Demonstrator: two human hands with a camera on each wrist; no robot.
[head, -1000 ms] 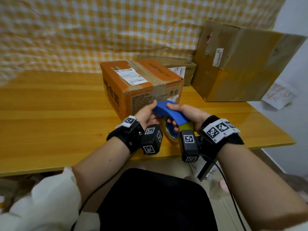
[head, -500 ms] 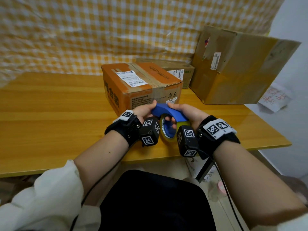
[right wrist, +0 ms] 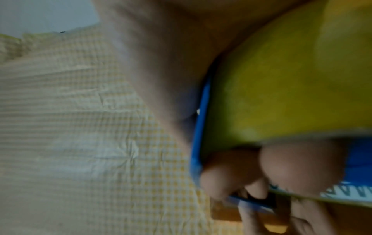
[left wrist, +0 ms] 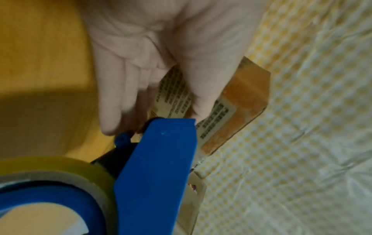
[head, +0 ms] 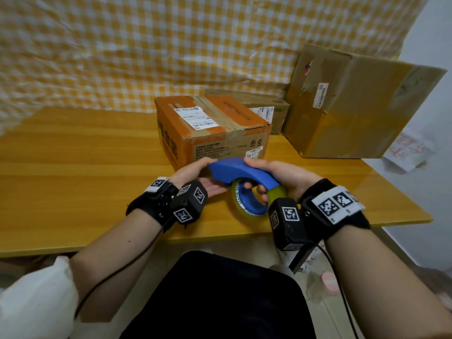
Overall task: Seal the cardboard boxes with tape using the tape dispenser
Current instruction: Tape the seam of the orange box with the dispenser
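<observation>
A blue tape dispenser (head: pixel 241 171) carrying a yellowish tape roll (head: pixel 247 209) hangs just above the table's front edge. My right hand (head: pixel 281 171) grips its handle, with fingers (right wrist: pixel 300 168) curled through the roll's core. My left hand (head: pixel 203 173) pinches the dispenser's front tip (left wrist: pixel 171 127), thumb on top and fingers underneath. The orange cardboard box (head: pixel 212 128) stands directly behind the hands. It carries a white label and a tape strip along its top seam. The same box (left wrist: pixel 245 89) shows past my thumb in the left wrist view. The right wrist view is blurred.
A large brown box (head: pixel 354 113) leans at the back right, with a low flat box (head: pixel 269 111) between it and the orange one. The wooden table (head: pixel 73 179) stretches left. A yellow checked cloth (head: pixel 146 57) hangs behind. A paper with red writing (head: pixel 406 150) sits right of the table.
Both hands have kept hold of the dispenser in front of the orange box. It has shifted only slightly, and its front tip now lies a little flatter.
</observation>
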